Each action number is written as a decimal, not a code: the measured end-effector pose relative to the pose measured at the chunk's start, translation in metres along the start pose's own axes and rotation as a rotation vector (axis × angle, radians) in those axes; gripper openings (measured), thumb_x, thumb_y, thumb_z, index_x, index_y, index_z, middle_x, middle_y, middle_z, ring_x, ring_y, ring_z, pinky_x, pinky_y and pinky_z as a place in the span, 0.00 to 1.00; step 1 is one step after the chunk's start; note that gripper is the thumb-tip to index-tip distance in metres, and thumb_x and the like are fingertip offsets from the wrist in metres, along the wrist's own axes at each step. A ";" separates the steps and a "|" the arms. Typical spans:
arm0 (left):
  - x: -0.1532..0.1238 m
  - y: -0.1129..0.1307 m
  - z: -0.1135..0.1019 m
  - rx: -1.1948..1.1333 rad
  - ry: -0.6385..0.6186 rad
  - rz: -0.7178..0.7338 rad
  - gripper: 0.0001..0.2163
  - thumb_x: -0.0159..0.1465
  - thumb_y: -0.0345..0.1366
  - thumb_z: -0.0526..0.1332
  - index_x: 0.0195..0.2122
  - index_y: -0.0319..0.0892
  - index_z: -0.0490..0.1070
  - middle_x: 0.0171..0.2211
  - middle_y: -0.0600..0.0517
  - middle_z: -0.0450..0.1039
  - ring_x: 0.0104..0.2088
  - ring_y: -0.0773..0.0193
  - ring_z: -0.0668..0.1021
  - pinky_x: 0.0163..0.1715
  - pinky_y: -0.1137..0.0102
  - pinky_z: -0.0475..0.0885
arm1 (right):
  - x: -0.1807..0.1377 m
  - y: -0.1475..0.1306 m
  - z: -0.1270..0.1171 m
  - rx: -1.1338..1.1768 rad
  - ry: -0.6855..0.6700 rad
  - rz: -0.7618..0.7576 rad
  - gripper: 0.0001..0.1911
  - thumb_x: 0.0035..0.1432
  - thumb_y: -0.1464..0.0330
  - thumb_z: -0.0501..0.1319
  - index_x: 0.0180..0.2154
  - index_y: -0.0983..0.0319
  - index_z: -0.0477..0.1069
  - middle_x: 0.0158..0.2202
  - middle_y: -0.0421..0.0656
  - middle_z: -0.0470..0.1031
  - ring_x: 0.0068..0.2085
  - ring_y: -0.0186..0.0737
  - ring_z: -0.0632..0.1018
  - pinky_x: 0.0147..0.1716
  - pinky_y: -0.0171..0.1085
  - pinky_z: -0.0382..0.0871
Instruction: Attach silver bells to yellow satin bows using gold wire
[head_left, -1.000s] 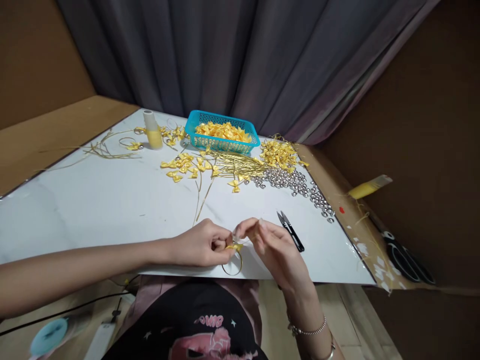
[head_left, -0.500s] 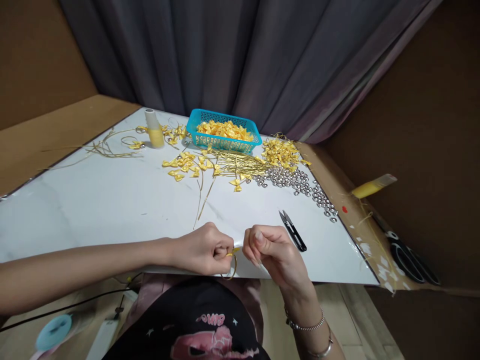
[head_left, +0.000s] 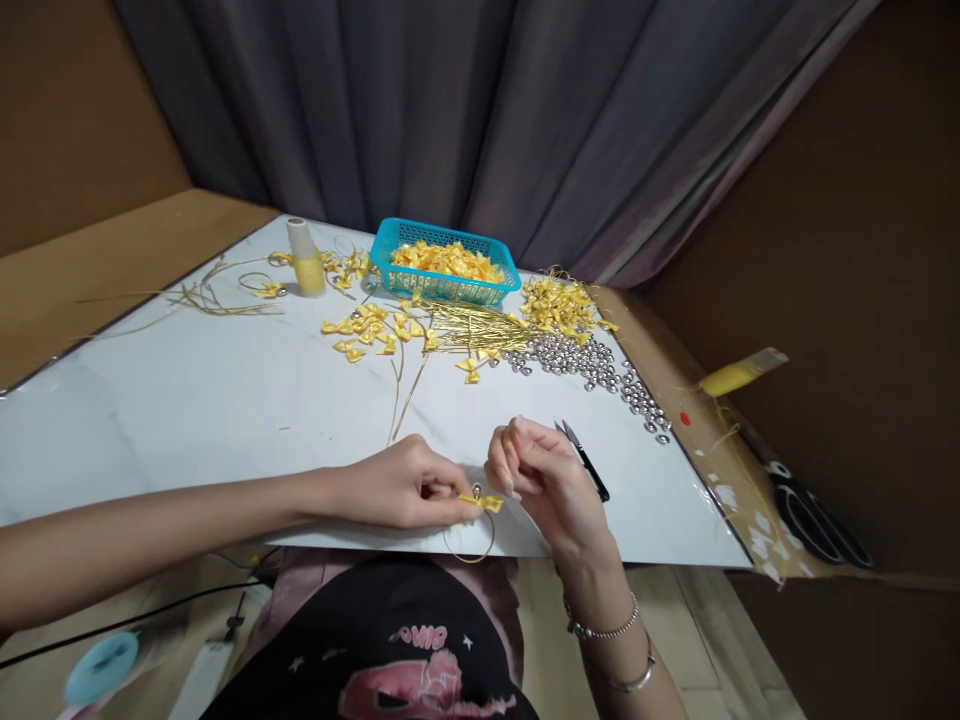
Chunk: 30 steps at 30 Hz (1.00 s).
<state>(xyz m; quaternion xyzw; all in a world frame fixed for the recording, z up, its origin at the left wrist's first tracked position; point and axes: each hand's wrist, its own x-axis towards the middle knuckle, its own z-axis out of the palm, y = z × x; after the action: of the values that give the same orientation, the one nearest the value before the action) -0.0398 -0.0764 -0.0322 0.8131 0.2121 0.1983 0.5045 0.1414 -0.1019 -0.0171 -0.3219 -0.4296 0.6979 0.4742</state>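
Observation:
My left hand [head_left: 405, 485] pinches a small yellow ribbon bow [head_left: 484, 500] near the front edge of the white board [head_left: 225, 400]. A thin gold cord loop [head_left: 471, 548] hangs from the bow, and a tiny silver bell sits at its top. My right hand [head_left: 536, 475] is right beside the bow, its fingers curled and pinched together on the gold cord. Black thread snips [head_left: 583, 460] lie just right of my right hand.
A blue basket [head_left: 446, 263] of yellow bows stands at the back. Loose bows [head_left: 375, 330], gold cords [head_left: 465, 330] and silver bells [head_left: 592, 365] are spread in front of it. A thread spool [head_left: 306, 258] stands back left. Black scissors [head_left: 817, 515] lie far right.
My right hand has risen from the board's edge and drawn the cord, so the loop hangs lower under the bow. The left hand keeps its pinch in almost the same spot.

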 end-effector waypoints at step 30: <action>0.001 0.006 -0.002 -0.606 -0.114 -0.305 0.16 0.63 0.45 0.57 0.22 0.41 0.61 0.09 0.64 0.51 0.10 0.75 0.53 0.12 0.78 0.51 | 0.008 0.001 0.003 0.065 -0.011 -0.044 0.19 0.60 0.64 0.59 0.20 0.65 0.69 0.19 0.38 0.68 0.17 0.24 0.51 0.21 0.32 0.48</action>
<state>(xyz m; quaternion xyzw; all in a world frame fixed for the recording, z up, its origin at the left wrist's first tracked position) -0.0395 -0.0766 -0.0259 0.5950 0.2340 0.1290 0.7580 0.1355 -0.0956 -0.0164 -0.2932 -0.4161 0.7027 0.4971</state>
